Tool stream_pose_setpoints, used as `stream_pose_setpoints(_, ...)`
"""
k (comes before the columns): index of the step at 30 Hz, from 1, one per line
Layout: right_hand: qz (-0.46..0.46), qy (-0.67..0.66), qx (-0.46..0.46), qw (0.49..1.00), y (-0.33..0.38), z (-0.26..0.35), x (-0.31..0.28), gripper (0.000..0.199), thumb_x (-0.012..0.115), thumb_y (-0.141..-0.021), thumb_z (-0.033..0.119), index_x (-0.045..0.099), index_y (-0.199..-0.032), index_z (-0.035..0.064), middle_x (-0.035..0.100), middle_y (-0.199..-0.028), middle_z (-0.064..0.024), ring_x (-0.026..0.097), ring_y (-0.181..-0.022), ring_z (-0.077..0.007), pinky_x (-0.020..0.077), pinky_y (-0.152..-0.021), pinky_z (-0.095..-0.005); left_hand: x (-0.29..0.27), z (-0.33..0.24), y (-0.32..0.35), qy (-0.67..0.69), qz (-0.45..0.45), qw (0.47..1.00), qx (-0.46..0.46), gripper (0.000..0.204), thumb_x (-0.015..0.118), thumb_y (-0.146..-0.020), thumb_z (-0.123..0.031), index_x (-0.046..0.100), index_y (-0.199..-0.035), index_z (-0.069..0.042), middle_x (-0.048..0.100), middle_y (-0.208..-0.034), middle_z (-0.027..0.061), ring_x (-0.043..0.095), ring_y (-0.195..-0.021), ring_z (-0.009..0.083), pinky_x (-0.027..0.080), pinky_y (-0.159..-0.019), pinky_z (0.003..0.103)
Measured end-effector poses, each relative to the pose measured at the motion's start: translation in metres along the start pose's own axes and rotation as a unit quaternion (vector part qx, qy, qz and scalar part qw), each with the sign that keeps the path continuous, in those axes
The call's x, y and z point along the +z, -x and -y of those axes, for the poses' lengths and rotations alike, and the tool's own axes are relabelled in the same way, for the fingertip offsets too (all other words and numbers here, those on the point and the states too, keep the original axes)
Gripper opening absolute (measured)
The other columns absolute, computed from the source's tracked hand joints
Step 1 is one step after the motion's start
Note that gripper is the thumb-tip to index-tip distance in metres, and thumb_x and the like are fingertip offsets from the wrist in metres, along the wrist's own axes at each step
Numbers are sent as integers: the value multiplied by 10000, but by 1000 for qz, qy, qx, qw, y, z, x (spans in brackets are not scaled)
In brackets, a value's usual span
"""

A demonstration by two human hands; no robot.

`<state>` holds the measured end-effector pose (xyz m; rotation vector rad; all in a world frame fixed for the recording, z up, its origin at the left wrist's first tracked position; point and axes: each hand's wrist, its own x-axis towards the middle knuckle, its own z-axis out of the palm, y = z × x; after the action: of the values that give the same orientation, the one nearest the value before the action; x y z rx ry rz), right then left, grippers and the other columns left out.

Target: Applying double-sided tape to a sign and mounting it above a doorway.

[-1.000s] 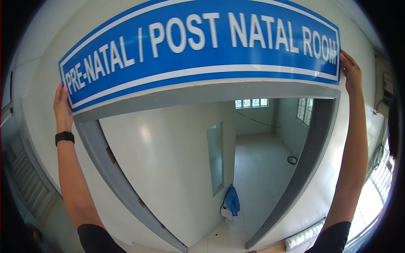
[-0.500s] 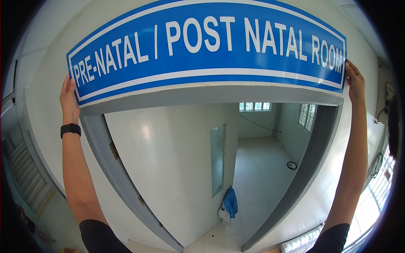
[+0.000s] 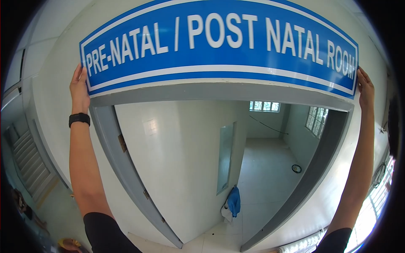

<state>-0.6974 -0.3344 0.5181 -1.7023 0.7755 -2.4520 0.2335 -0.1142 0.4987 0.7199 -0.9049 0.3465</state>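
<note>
A long blue sign [image 3: 219,57] with white lettering and a white border line lies against the wall just above the grey door frame [image 3: 219,92]. At its left end, my left hand [image 3: 79,89], with a black watch [image 3: 79,119] on the wrist, grips the side edge. My right hand [image 3: 366,87] grips the opposite edge, fingertips at the lower right corner. Both arms are raised. The parts of the fingers behind the sign are hidden.
Below the sign, a pale door [image 3: 173,160] stands open into a tiled room. A blue cloth [image 3: 233,201] hangs at the door's edge. On that room's floor lies a dark coil [image 3: 296,168]. A person [image 3: 26,207] shows at far lower left, and a rolled sheet [image 3: 301,243] at lower right.
The view has turned slightly, so the sign, doorway and both hands appear farther right. My grip on both ends stays the same, and the sign keeps its place above the frame.
</note>
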Motion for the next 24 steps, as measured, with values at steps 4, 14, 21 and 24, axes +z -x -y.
stream_pose_setpoints(4,-4,52,-29,998,-14,-13,-15,464,700,-971,344,665,-1337,61,708,-1231,-106,630,-1174,-200,416,-1055,-354,4,0,2,15,0,1000,-3,488,657,-1012,-233,554,-1452,-51,613,-1395,144,615,-1220,226,479,-1058,335)
stream_pose_setpoints(14,1,91,-44,995,-27,-32,-26,485,687,-975,379,657,-1356,81,707,-1251,-106,622,-1213,-216,399,-1106,-400,6,-2,3,-4,-8,1000,-12,420,628,-1026,-204,592,-1427,-84,610,-1409,128,598,-1242,221,452,-1086,326)
stream_pose_setpoints(21,-3,76,-48,996,-27,-32,-22,488,684,-975,390,657,-1356,87,707,-1251,-102,610,-1233,-207,365,-1136,-410,5,-13,8,17,-15,999,-29,429,634,-1023,-202,586,-1432,-83,633,-1377,135,601,-1244,228,457,-1085,340)
stream_pose_setpoints(24,1,84,-54,995,-26,-33,-25,486,683,-975,392,660,-1350,84,705,-1253,-102,608,-1238,-202,357,-1146,-414,10,-14,13,7,-20,999,-27,437,636,-1022,-199,578,-1436,-73,639,-1369,134,606,-1236,226,466,-1077,342)
